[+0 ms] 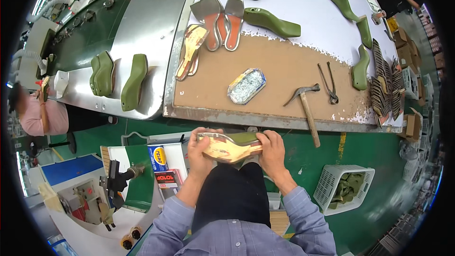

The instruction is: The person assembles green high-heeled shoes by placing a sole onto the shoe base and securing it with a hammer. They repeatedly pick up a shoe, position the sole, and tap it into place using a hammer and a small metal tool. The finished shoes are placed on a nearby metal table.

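Both hands hold one shoe piece [232,145] over my lap, just below the workbench edge: a green last with a shiny metallic upper and a tan insole facing up. My left hand [199,154] grips its left end, fingers curled over the top. My right hand [271,149] grips its right end. On the brown bench top above lie a hammer [305,102], a pair of pincers [329,83] and a small foil tray [246,85].
Metallic uppers [215,21] and green lasts [272,21] lie farther back on the bench; more lasts [135,80] ride the steel conveyor at left. Stacked insoles [386,83] stand at right. A white basket [343,187] sits on the green floor. Another person [40,111] works at far left.
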`<state>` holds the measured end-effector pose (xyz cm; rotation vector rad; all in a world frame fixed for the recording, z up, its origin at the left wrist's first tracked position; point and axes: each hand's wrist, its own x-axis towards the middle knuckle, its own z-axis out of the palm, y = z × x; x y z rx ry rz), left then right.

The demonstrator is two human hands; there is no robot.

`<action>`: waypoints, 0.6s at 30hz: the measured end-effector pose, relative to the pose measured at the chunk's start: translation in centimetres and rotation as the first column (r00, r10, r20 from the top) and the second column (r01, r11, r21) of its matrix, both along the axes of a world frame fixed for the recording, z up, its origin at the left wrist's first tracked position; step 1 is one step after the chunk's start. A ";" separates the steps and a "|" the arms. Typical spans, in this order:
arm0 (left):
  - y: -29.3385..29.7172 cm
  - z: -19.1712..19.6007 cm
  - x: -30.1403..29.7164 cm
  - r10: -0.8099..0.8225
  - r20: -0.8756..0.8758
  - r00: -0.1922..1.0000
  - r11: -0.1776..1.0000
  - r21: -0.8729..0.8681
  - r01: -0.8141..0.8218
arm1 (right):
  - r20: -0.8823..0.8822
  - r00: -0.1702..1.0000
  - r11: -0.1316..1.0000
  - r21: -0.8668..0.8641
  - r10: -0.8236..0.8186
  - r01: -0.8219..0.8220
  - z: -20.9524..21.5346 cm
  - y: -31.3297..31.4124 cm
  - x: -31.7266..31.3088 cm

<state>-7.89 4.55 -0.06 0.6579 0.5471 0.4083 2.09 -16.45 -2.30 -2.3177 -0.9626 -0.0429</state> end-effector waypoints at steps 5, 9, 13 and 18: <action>1.5 -1.8 -1.1 0.036 -0.064 0.997 0.999 -0.019 -0.038 | -0.032 0.997 0.996 -0.047 0.074 -0.075 0.7 1.6 1.4; 5.1 -4.3 0.8 -0.124 -0.455 0.882 0.791 0.491 0.365 | -0.121 0.990 0.990 -0.111 0.076 -0.090 -0.5 1.8 2.8; 6.6 0.1 12.3 -0.158 -0.445 0.881 0.117 0.878 0.464 | -0.109 0.992 0.990 -0.118 0.060 -0.073 -1.0 2.3 2.2; 4.7 -3.1 19.9 -0.002 -0.741 0.671 -0.554 0.560 0.616 | -0.118 0.992 0.989 -0.139 0.038 -0.055 -0.3 2.5 1.9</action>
